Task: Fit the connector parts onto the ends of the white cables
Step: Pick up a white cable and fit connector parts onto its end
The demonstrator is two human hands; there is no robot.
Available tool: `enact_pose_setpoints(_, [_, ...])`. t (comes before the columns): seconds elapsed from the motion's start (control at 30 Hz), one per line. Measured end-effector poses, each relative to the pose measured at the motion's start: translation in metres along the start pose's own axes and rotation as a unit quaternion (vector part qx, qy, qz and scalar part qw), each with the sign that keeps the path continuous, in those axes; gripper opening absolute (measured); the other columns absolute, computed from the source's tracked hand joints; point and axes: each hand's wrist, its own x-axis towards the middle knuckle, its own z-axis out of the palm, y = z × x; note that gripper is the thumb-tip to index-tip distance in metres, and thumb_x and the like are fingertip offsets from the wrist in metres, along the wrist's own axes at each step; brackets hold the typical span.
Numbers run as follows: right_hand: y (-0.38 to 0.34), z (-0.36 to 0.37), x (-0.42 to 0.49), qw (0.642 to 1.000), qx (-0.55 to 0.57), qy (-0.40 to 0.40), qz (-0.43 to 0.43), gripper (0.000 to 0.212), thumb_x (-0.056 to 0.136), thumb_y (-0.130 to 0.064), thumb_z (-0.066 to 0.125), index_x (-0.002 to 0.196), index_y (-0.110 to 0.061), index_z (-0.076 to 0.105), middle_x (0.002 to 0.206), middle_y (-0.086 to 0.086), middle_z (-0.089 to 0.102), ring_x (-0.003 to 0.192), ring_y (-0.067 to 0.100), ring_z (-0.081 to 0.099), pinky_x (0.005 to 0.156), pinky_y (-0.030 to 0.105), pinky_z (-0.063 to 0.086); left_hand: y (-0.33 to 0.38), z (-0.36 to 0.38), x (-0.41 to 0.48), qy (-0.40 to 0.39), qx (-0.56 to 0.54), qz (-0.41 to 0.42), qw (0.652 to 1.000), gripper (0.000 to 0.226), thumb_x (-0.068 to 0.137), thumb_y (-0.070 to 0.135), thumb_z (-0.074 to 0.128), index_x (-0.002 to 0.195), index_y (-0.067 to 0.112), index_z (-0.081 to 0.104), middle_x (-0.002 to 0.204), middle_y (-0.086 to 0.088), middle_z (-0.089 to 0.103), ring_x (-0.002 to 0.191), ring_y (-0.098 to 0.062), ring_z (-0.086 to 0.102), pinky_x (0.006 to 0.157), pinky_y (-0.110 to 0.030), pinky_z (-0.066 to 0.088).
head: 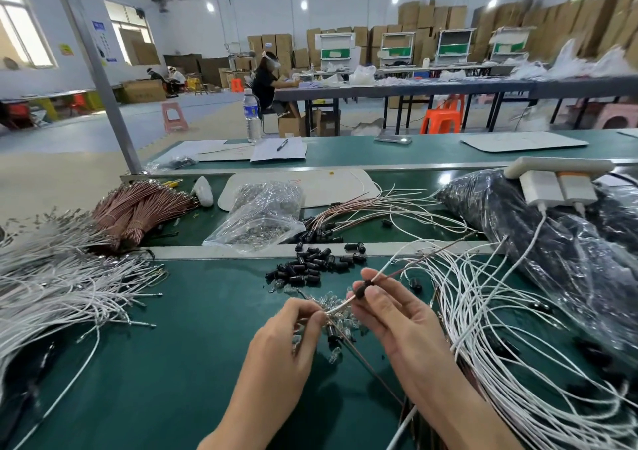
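My left hand (291,337) pinches the near end of a white cable (340,307) just above the green table. My right hand (397,311) pinches a small black connector sleeve (362,287) threaded on that same cable, with a white and a brown wire running out past it toward the upper right. Under my hands lies a little heap of clear bulb-like parts (340,318). Loose black sleeves (312,265) are scattered just beyond. White cables lie in a pile at the left (65,297) and another at the right (511,328).
A clear bag of small parts (259,214) and a bundle of brown wires (138,208) sit on the lower belt. A large black-filled plastic bag (559,242) with chargers (559,187) on it is at right. A metal rail (241,251) crosses the bench.
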Motion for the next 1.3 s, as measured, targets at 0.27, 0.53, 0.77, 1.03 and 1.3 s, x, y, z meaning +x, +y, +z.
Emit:
enact_pose_setpoints(0.27, [0.006, 0.004, -0.001, 1.000, 0.001, -0.022, 0.017, 0.025, 0.078, -0.013, 0.070, 0.101, -0.012, 0.079, 0.102, 0.018, 0.075, 0.092, 0.024, 0.074, 0.079, 0.025, 0.059, 0.003, 0.003, -0.002, -0.030, -0.043, 0.008, 0.999, 0.008, 0.098, 0.051, 0.047, 0.099, 0.047, 0.054, 0.083, 0.021, 0.070, 0.080, -0.003, 0.069, 0.072, -0.025, 0.054])
enact_pose_setpoints(0.53, [0.005, 0.002, 0.000, 0.999, 0.008, -0.022, 0.024, 0.026, 0.078, -0.012, 0.069, 0.102, -0.012, 0.079, 0.100, 0.017, 0.076, 0.090, 0.021, 0.074, 0.077, 0.024, 0.059, 0.004, 0.004, -0.002, -0.028, -0.091, -0.003, 0.995, 0.010, 0.096, 0.041, 0.054, 0.097, 0.039, 0.063, 0.079, 0.016, 0.069, 0.077, -0.007, 0.069, 0.070, -0.016, 0.052])
enact_pose_setpoints(0.77, [0.010, 0.006, -0.002, 0.999, -0.022, -0.029, 0.020, 0.020, 0.081, -0.022, 0.068, 0.099, -0.022, 0.078, 0.106, 0.018, 0.075, 0.095, 0.025, 0.074, 0.080, 0.026, 0.058, 0.010, 0.006, -0.002, -0.029, -0.147, -0.046, 0.988, 0.012, 0.097, 0.032, 0.060, 0.102, 0.042, 0.065, 0.084, 0.013, 0.073, 0.077, -0.007, 0.069, 0.069, -0.013, 0.050])
enact_pose_setpoints(1.03, [0.011, 0.005, -0.002, 0.992, -0.122, -0.039, -0.022, 0.034, 0.078, -0.018, 0.075, 0.111, -0.014, 0.065, 0.098, 0.018, 0.076, 0.091, 0.030, 0.073, 0.083, 0.028, 0.058, 0.015, 0.008, 0.000, -0.018, -0.193, -0.082, 0.978, 0.014, 0.096, 0.024, 0.065, 0.105, 0.032, 0.071, 0.089, 0.014, 0.076, 0.080, -0.005, 0.071, 0.072, -0.012, 0.051])
enact_pose_setpoints(1.3, [0.009, 0.001, 0.000, 0.993, -0.109, 0.010, -0.044, 0.029, 0.074, -0.016, 0.076, 0.102, -0.016, 0.068, 0.086, 0.014, 0.075, 0.079, 0.020, 0.072, 0.075, 0.023, 0.058, 0.013, 0.006, 0.001, 0.001, -0.241, -0.109, 0.964, 0.019, 0.094, 0.036, 0.059, 0.100, 0.025, 0.072, 0.084, 0.003, 0.076, 0.082, -0.014, 0.072, 0.080, -0.026, 0.057])
